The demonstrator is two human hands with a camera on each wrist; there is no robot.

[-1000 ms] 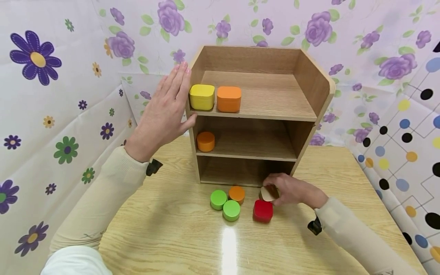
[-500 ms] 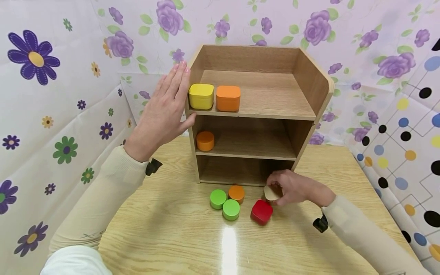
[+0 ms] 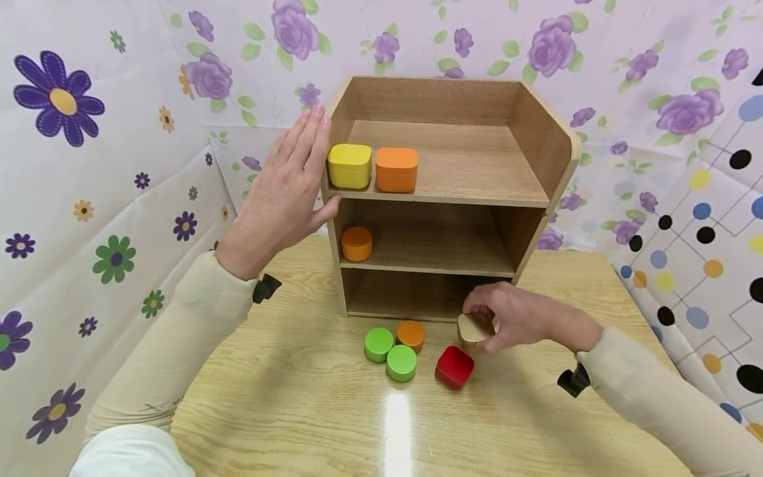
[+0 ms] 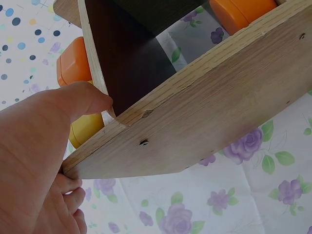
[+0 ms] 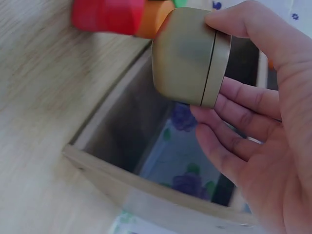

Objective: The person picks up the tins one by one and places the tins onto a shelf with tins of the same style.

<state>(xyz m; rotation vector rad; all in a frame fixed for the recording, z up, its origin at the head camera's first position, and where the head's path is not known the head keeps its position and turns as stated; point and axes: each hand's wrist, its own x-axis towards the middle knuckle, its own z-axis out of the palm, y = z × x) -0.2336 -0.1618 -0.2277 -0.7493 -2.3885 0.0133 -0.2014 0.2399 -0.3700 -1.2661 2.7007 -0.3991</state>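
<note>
My left hand (image 3: 280, 192) lies along the left side of a small wooden shelf unit (image 3: 447, 199), fingers straight and thumb at its front edge. Beside it on the top board stand a yellow box (image 3: 350, 166) and an orange box (image 3: 396, 170). My right hand (image 3: 515, 315) holds a gold, rounded-square lidded box (image 5: 185, 56) between thumb and fingers, in front of the bottom compartment's right end. A red rounded-square box (image 3: 455, 368) sits on the table just in front of that box.
Two green round boxes (image 3: 401, 362) and an orange round one (image 3: 410, 336) cluster on the table (image 3: 286, 397) before the shelf. Another orange round box (image 3: 356, 243) stands at the left of the middle compartment. Patterned cloth walls (image 3: 673, 218) surround the table.
The gold box and my right hand have shifted slightly right and away from the red box. The red box has turned a little. My left hand stays in place.
</note>
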